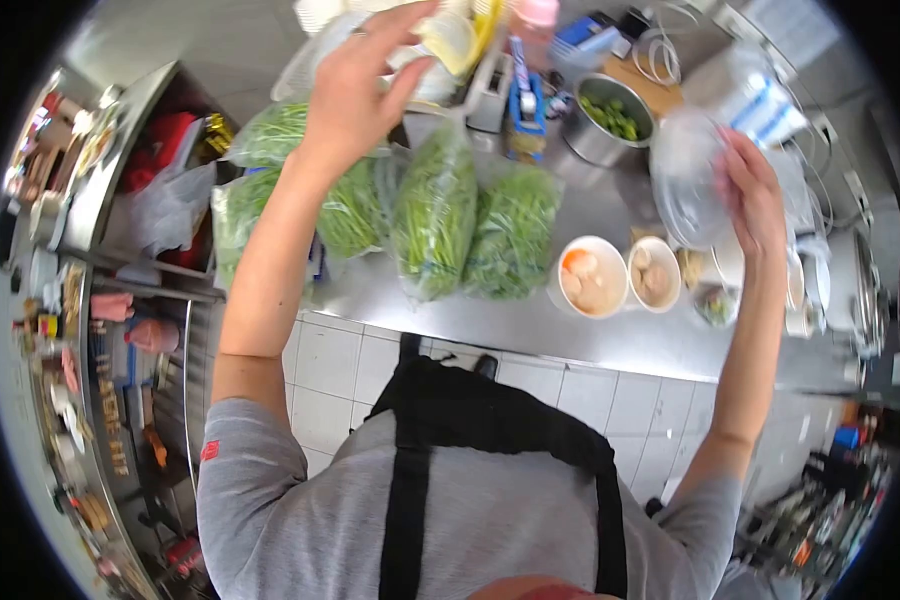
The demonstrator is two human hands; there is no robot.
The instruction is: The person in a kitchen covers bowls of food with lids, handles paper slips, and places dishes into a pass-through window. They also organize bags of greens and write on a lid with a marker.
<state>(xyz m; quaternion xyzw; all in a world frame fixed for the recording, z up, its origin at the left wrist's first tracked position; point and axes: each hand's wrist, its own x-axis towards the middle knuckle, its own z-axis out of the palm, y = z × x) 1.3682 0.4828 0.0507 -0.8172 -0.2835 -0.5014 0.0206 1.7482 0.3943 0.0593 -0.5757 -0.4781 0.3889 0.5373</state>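
My right hand [755,190] grips a round clear plastic lid [685,180], smeared by motion, above the right part of the steel counter. Just left of and below it stand two white paper cups: a larger cup [610,297] with pale round pieces and something orange in cloudy liquid, and a smaller cup [673,290] with similar pieces. My left hand [355,95] is raised at the back left, thumb and fingers apart, right beside a pale yellowish cup-like item [448,40]. Under that arm lie clear bags of leafy greens [435,215].
A steel pot [607,143] of cut greens stands at the back, near a blue-framed holder [526,105] and a pink-lidded container [535,30]. Loose cables [660,50] lie behind. A small bag [717,306] sits near the counter's front edge. Shelving [135,350] lines the left.
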